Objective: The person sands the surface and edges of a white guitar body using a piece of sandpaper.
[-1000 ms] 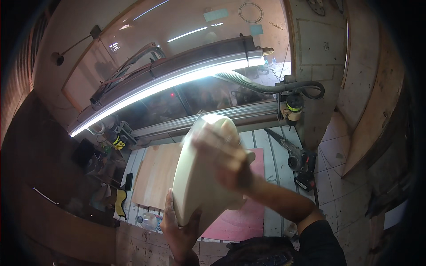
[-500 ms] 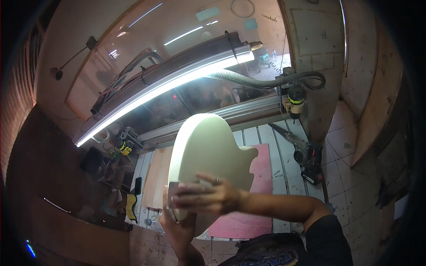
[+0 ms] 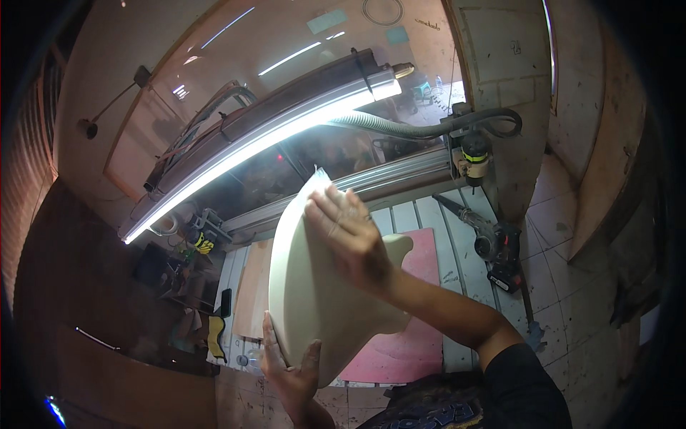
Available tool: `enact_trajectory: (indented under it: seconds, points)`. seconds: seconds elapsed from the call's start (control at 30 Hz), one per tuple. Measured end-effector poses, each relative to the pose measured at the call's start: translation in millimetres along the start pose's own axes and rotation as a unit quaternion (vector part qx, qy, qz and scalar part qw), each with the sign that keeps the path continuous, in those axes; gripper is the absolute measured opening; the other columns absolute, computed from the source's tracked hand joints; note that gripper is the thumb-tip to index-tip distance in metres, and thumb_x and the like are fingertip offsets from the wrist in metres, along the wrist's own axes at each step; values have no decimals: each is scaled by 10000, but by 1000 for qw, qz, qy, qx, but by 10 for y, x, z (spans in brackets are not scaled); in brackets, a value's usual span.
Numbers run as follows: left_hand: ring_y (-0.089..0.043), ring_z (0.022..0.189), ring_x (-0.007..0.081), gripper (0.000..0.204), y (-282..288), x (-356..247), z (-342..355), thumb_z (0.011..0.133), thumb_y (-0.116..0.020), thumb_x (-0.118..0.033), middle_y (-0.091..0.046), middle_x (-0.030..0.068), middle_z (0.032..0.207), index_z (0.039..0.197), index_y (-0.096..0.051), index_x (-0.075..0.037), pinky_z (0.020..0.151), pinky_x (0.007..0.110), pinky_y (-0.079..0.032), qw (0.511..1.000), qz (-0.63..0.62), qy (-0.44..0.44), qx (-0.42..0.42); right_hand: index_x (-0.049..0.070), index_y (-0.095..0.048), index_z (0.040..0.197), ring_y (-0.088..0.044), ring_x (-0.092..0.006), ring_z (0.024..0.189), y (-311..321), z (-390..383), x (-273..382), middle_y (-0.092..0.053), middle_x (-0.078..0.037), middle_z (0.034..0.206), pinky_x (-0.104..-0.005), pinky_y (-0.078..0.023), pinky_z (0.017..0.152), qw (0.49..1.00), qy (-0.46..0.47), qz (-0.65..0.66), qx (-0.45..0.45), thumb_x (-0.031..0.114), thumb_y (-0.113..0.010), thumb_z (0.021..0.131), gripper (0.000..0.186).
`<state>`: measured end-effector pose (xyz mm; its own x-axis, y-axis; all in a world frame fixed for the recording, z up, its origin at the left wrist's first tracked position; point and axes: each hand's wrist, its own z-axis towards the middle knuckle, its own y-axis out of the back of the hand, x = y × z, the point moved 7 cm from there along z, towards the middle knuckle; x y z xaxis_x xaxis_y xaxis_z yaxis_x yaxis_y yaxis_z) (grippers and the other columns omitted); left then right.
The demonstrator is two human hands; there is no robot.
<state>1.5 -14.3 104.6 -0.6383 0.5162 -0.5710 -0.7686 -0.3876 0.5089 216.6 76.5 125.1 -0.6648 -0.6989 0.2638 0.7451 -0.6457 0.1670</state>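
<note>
A pale cream guitar body [image 3: 314, 293], with curved horns on its right side, is tilted up over the bench. Its lower left edge is gripped by my left hand [image 3: 291, 366], thumb on the face and fingers along the rim. Near the top of the body, my right hand [image 3: 350, 232] presses against the face with fingers extended. A bright corner of what looks like sandpaper [image 3: 319, 173] sticks out past its fingertips; the rest is hidden under the hand.
Beneath lies a pink sheet [image 3: 400, 350] on the white slatted bench [image 3: 457, 293], with a wooden board [image 3: 254, 293] to the left. A cordless blower [image 3: 493, 243] sits at the right. A lit tube lamp [image 3: 264, 139] hangs ahead, near a grey hose [image 3: 386, 129].
My right hand has moved from the body's lower left edge up to its top. The guitar body has turned and tilted. My left hand still grips its lower edge.
</note>
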Motion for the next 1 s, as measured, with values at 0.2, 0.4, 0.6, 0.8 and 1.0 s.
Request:
enact_trajectory:
  seconds: [0.2,0.4,0.6,0.8,1.0]
  points:
    - [-738,1030,363,849,34,176,-60,826,-887,-226,-720,296,1144,1489,-479,112,898,439,-576,999,-29,42,6,205,-707,1369,-506,-271,1471,-138,-468,716,-550,-24,1576,-564,-351,1232,980,184,62,53,241,-627,931,446]
    - [-747,992,338,771,-38,122,-47,837,-872,-177,-741,267,1086,1451,-504,111,857,412,-589,999,-29,31,-9,157,-738,1298,-560,-294,1421,27,61,406,-632,-34,1461,-585,-344,1226,996,75,-5,54,162,-676,851,450]
    - [-765,984,355,707,-60,91,16,834,-867,-144,-739,270,1071,1397,-516,98,833,409,-602,996,-64,60,28,202,-762,1248,-592,-254,1388,100,-131,691,-688,-27,1394,-532,-338,1242,985,137,37,98,188,-683,888,369]
    - [-773,953,393,719,-39,1,5,837,-880,-191,-734,275,1078,1400,-518,73,779,436,-611,998,-2,47,30,119,-759,1237,-604,-290,1367,125,-184,754,-697,-70,1378,-560,-351,1227,989,91,35,107,136,-694,905,338]
    - [-766,953,420,766,-53,-60,-9,812,-908,-216,-722,289,1118,1404,-504,53,776,450,-621,998,-6,33,46,91,-763,1227,-625,-303,1341,256,72,527,-722,-88,1327,-484,-407,1189,986,119,-23,115,123,-659,892,352]
